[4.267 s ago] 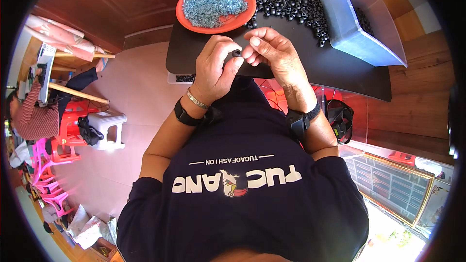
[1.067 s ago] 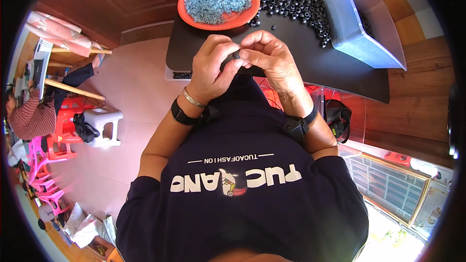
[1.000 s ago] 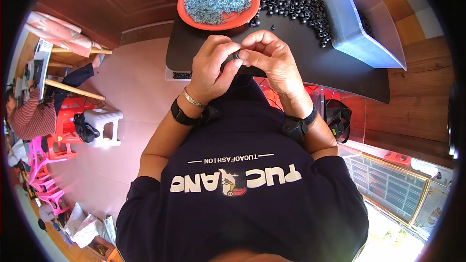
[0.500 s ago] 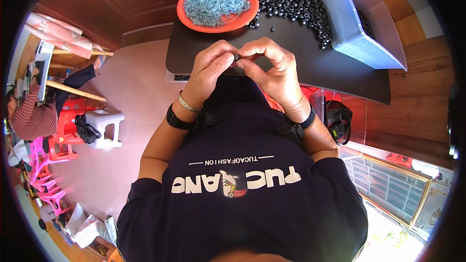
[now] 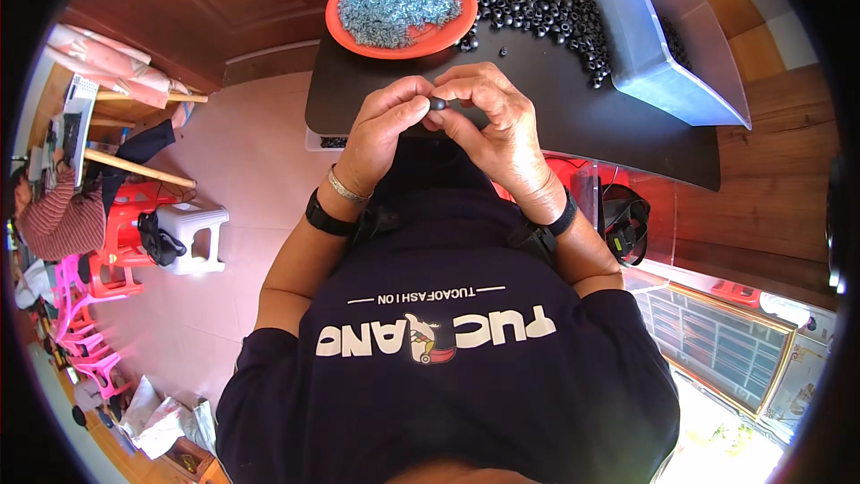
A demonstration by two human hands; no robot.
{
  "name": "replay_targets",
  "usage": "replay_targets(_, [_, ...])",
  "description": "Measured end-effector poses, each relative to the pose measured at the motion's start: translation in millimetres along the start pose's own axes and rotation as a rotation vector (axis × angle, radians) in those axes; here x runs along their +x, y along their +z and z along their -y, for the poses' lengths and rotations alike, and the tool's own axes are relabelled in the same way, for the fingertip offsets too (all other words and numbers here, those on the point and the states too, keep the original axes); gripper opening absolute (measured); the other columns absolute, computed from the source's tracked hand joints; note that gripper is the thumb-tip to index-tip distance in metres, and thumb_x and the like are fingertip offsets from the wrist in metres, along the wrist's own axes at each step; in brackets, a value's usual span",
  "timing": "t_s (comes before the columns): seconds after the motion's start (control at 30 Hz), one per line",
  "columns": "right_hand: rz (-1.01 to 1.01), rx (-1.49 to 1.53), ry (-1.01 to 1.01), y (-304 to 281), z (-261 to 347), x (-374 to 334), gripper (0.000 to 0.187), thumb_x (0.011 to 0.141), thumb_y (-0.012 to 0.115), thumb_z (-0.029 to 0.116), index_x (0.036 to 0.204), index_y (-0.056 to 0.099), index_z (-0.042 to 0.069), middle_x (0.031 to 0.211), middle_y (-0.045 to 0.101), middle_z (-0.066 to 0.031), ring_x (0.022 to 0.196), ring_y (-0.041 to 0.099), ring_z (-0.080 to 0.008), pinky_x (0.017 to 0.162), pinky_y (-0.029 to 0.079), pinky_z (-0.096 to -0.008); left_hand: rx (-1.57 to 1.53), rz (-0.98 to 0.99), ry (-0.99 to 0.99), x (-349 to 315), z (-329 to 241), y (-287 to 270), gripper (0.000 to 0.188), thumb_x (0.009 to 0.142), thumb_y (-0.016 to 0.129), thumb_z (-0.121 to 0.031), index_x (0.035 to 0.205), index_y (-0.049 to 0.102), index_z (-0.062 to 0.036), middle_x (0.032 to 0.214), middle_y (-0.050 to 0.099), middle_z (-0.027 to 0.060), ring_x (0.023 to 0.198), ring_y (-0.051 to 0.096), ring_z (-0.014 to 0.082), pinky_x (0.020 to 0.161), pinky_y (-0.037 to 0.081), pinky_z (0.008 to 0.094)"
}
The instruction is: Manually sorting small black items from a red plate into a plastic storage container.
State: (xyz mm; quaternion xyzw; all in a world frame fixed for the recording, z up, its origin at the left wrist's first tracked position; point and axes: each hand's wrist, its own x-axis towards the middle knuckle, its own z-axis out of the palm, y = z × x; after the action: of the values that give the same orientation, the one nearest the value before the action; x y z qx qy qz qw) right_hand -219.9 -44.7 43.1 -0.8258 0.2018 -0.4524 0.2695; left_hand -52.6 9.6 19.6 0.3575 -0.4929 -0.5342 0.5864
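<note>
Thumb and fingers of my left hand (image 5: 383, 130) pinch a small rounded black plastic piece (image 5: 437, 104). My right hand (image 5: 497, 125) closes on its other side, fingertips meeting the left ones. Both hands are held just above the near edge of the black table (image 5: 573, 125). Beyond them is an orange-red plate (image 5: 439, 42) heaped with small silvery pieces (image 5: 390, 7) that look like springs. A large pile of similar black plastic pieces (image 5: 528, 0) spreads to its right, and a single black piece (image 5: 503, 52) lies apart nearby.
A translucent bluish bin (image 5: 649, 81) is tipped on its side at the right, with black pieces inside. A wooden panel (image 5: 743, 188) borders the table. To my left are a white stool (image 5: 199, 233), red and pink stools, and another person (image 5: 67, 215) seated at a table.
My right hand has turned slightly, and its fingers have drawn in toward the left. More of the black piece now shows between the fingertips.
</note>
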Motion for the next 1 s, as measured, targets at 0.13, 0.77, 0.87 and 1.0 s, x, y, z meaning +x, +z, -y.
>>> replay_targets(0.13, [0.0,-0.027,-0.033,0.3,-2.5,1.9,0.028,0.073,0.075,-0.002,0.096,0.064,0.008,0.098,0.066,-0.0084,0.09,0.065,-0.0231,0.075,0.053,-0.0323,0.001,-0.003,-0.017,1.8,4.2,-3.2,0.028,0.094,0.052,-0.027,0.095,0.059,0.0005,0.083,0.059,0.0031,0.081,0.056,0.0116,0.078,0.045,0.0267])
replay_targets(0.77, [-0.02,-0.129,-0.05,2.4,1.6,5.0,0.029,0.07,0.077,0.0,0.092,0.062,0.008,0.103,0.066,-0.0084,0.096,0.064,-0.0254,0.079,0.053,-0.0342,-0.216,0.036,-0.048,3.9,14.9,-6.4,0.028,0.096,0.049,-0.022,0.108,0.058,0.0011,0.097,0.056,0.0028,0.087,0.051,0.0107,0.08,0.041,0.0257])
replay_targets(0.87, [-0.004,-0.115,-0.018,3.9,0.1,3.5,0.029,0.07,0.077,0.0,0.094,0.062,0.008,0.103,0.066,-0.0085,0.097,0.064,-0.0253,0.08,0.053,-0.034,-0.193,0.052,-0.055,4.2,12.4,-4.2,0.028,0.095,0.049,-0.022,0.108,0.057,0.0012,0.096,0.056,0.0027,0.087,0.051,0.0111,0.08,0.041,0.0257])
replay_targets(1.0, [0.008,0.007,0.02,2.6,-1.4,2.0,0.03,0.071,0.077,0.0,0.097,0.065,0.007,0.103,0.066,-0.0089,0.095,0.065,-0.0249,0.08,0.053,-0.0338,-0.245,0.074,-0.03,6.1,11.4,-4.8,0.027,0.095,0.05,-0.021,0.107,0.057,0.0012,0.094,0.056,0.0033,0.086,0.052,0.0118,0.08,0.041,0.0263])
